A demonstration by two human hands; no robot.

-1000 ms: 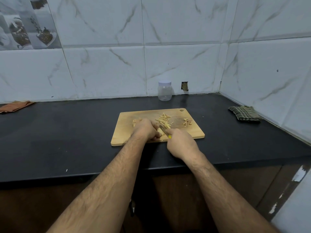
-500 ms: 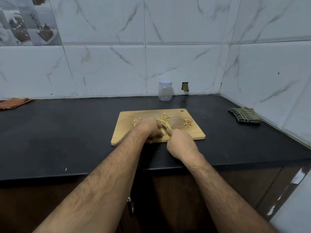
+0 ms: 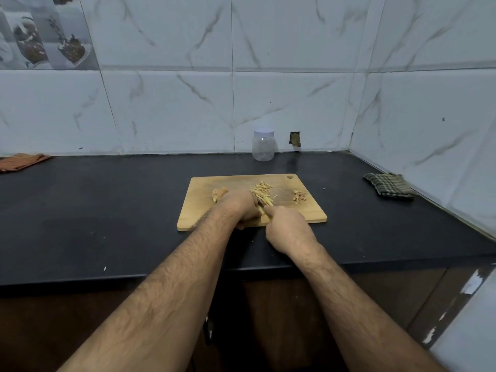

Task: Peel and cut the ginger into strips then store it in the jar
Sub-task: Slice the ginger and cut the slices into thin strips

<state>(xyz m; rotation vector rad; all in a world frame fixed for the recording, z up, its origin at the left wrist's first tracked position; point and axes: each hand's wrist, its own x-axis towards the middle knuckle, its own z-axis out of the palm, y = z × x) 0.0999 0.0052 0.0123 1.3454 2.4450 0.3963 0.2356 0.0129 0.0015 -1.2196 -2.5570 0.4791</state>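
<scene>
Behind the board point(image 3: 198, 210) stands a lidded jar point(image 3: 263, 145), cloths point(image 3: 388, 184) to the sides, while the left hand point(image 3: 239, 208) curls over ginger, the right hand point(image 3: 288, 228) gripping a knife point(image 3: 261, 204)

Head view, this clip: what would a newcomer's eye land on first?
Most likely the two hands meeting on the wooden cutting board at centre, the left hand holding ginger down and the right hand gripping a knife. Just beyond them lies a pile of ginger strips. Farther back, the clear jar stands lidded against the tiled wall.
</scene>
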